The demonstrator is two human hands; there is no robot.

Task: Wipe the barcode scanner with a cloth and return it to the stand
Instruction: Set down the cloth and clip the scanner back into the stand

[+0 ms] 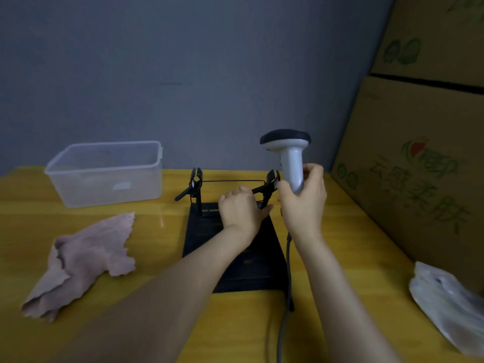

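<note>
A grey barcode scanner (pixel 289 153) with a black head stands upright in the air, and my right hand (pixel 303 203) grips the lower end of its handle. Its grey cable (pixel 285 297) hangs down to the table's front edge. The black stand (pixel 235 268) is a flat base with two clamps (pixel 195 183) joined by a thin bar at its far end. My left hand (pixel 239 209) rests on the stand by the right clamp (pixel 269 183), fingers curled on it. A crumpled pink cloth (pixel 83 258) lies on the table to the left, apart from both hands.
A clear plastic box (pixel 107 174) stands at the back left of the yellow table (pixel 157 297). Stacked cardboard cartons (pixel 419 153) wall off the right side. A crinkled plastic bag (pixel 450 302) lies at the right front. A grey wall is behind.
</note>
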